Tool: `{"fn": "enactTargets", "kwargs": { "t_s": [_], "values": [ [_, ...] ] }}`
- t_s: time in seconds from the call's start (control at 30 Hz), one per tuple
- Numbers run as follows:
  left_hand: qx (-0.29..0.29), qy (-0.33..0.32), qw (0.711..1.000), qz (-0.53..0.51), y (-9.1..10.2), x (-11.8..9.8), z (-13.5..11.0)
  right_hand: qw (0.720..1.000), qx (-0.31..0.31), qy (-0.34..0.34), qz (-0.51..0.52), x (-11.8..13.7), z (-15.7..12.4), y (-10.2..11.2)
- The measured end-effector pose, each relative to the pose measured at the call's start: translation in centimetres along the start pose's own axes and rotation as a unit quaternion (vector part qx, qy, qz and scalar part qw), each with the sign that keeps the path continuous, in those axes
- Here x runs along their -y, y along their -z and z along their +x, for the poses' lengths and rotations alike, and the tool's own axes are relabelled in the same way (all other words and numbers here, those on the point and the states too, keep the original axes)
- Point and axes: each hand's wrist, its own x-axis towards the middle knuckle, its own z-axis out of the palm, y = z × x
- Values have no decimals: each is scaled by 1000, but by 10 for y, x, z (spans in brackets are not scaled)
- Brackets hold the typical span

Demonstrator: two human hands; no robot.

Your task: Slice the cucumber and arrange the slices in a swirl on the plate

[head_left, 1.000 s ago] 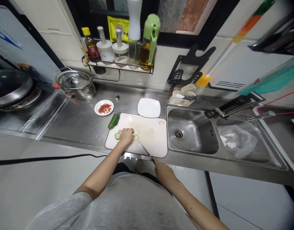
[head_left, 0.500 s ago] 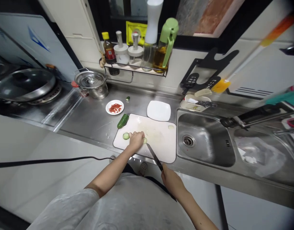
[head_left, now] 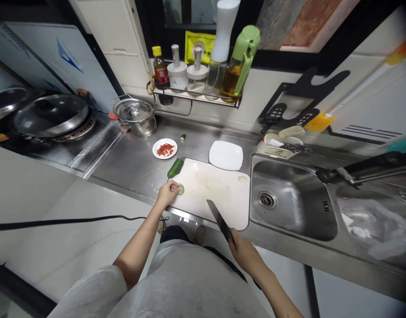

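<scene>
A pale cutting board [head_left: 219,194] lies on the steel counter. My left hand [head_left: 167,192] rests at the board's left edge, its fingers pinched on a cucumber slice [head_left: 180,189]. A cucumber piece [head_left: 175,168] lies just beyond it at the board's far left corner. Another slice [head_left: 242,179] sits near the board's right edge. My right hand [head_left: 242,252] is closed round the handle of a knife [head_left: 218,219], whose blade hovers over the board's near edge.
A small dish of red chopped pieces [head_left: 165,149] and a white square plate [head_left: 225,155] sit behind the board. A lidded pot [head_left: 135,115] and a wok [head_left: 50,115] stand to the left. The sink [head_left: 289,198] is on the right, a condiment rack [head_left: 196,84] behind.
My left hand slid from the middle of the board to its left edge, gathering the slices. The knife drew back toward me. The view shifted to the left.
</scene>
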Motion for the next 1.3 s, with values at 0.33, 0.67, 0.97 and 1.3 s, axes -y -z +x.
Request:
{"fn": "enactTargets", "kwargs": {
  "t_s": [0.33,0.67,0.97,1.3],
  "values": [
    [-37,2,994,106,2,4,5,984,-154,6,87,-16,19,7],
    [-71,-43,993,84,-1,-7,0,941,-278,-74,181,-41,67,20],
    [-57,-79,992,80,-15,-22,-11,934,-296,-127,156,-35,73,13],
    [-13,-124,990,63,-32,-41,-18,954,-185,-230,-58,-12,63,37]
  ]
}}
